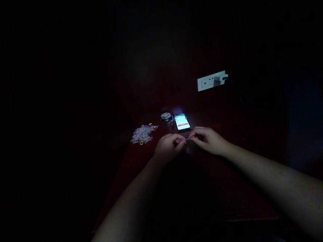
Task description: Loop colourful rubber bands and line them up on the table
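My left hand (170, 147) and my right hand (209, 139) meet over the dark red table, thumbs and fingertips pinched together. A short, thin pale strand (187, 139) spans the gap between them, gripped at both ends; it looks like a stretched elastic band. Just below the fingertips lies a small cluster of purplish elastic bands (188, 151). To the left of my left hand is a loose pile of multicoloured elastic bands (142, 134), with a few yellow and blue rings among them.
A phone (183, 125) with a lit screen lies just beyond my hands. Left of it stands a small lidded jar (167, 119). On the wall behind, a white socket panel (205, 83) holds a plug (220, 79). Darkness hides most of the surroundings.
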`<state>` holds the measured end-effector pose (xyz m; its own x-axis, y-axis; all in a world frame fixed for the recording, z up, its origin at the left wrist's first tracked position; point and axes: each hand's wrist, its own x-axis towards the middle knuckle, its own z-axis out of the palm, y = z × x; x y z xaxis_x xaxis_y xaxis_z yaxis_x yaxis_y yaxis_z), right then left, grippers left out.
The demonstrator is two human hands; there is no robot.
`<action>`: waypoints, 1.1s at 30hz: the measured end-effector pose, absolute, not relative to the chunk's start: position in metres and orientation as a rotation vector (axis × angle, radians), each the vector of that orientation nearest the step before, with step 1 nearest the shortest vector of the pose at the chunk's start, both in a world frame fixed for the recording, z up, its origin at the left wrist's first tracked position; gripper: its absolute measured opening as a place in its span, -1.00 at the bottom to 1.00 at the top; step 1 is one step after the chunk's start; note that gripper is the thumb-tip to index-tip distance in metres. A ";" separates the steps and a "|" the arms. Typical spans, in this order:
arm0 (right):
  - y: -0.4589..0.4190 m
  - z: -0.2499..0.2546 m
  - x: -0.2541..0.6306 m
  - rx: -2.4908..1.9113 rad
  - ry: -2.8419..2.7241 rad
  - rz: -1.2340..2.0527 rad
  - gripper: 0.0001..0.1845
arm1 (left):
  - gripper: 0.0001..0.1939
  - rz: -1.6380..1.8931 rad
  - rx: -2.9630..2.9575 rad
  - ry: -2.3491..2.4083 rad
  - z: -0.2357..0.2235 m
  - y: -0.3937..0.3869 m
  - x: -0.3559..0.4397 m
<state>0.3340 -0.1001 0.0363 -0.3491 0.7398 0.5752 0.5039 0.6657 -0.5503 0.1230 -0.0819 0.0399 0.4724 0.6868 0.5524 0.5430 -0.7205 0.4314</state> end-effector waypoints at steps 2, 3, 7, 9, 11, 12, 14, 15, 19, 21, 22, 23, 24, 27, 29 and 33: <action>-0.100 0.036 0.334 -0.967 -2.027 0.350 -0.87 | -0.93 1.087 2.517 1.071 0.039 -0.082 0.123; -0.100 0.036 0.334 -0.967 -2.029 0.350 -0.87 | -0.93 1.085 2.515 1.073 0.039 -0.081 0.123; -0.099 0.036 0.335 -0.963 -2.032 0.351 -0.86 | -0.92 1.080 2.507 1.080 0.039 -0.081 0.123; -0.099 0.036 0.335 -0.971 -2.026 0.348 -0.85 | -0.92 1.078 2.507 1.078 0.039 -0.081 0.123; -0.100 0.036 0.334 -0.979 -2.025 0.347 -0.86 | -0.92 1.065 2.511 1.076 0.039 -0.081 0.123; -0.100 0.037 0.334 -0.982 -2.027 0.349 -0.86 | -0.92 1.062 2.513 1.075 0.039 -0.081 0.123; -0.100 0.037 0.334 -0.986 -2.027 0.351 -0.86 | -0.92 1.072 2.508 1.072 0.038 -0.081 0.123; -0.101 0.037 0.334 -0.989 -2.025 0.351 -0.86 | -0.92 1.076 2.503 1.073 0.038 -0.081 0.123; -0.100 0.036 0.334 -1.003 -2.026 0.349 -0.87 | -0.91 1.064 2.489 1.078 0.038 -0.080 0.123; -0.099 0.035 0.334 -1.008 -2.036 0.349 -0.87 | -0.91 1.055 2.499 1.076 0.038 -0.080 0.123; -0.099 0.035 0.334 -1.010 -2.042 0.350 -0.88 | -0.90 1.050 2.507 1.075 0.038 -0.080 0.123; -0.099 0.035 0.335 -1.012 -2.047 0.351 -0.88 | -0.90 1.042 2.514 1.075 0.038 -0.080 0.123; -0.099 0.035 0.335 -1.012 -2.052 0.356 -0.88 | -0.90 1.036 2.519 1.076 0.038 -0.079 0.123; -0.099 0.034 0.335 -1.013 -2.063 0.370 -0.88 | -0.91 1.028 2.522 1.077 0.038 -0.078 0.123; -0.099 0.034 0.335 -1.011 -2.072 0.376 -0.88 | -0.91 1.029 2.526 1.079 0.038 -0.078 0.123; -0.099 0.033 0.335 -1.010 -2.063 0.394 -0.89 | -0.91 1.036 2.529 1.075 0.038 -0.079 0.124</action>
<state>0.3353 -0.0988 0.0335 -0.3716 0.7705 0.5179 0.5255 0.6344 -0.5669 0.1237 -0.0785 0.0383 0.4885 0.6959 0.5265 0.5523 -0.7137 0.4309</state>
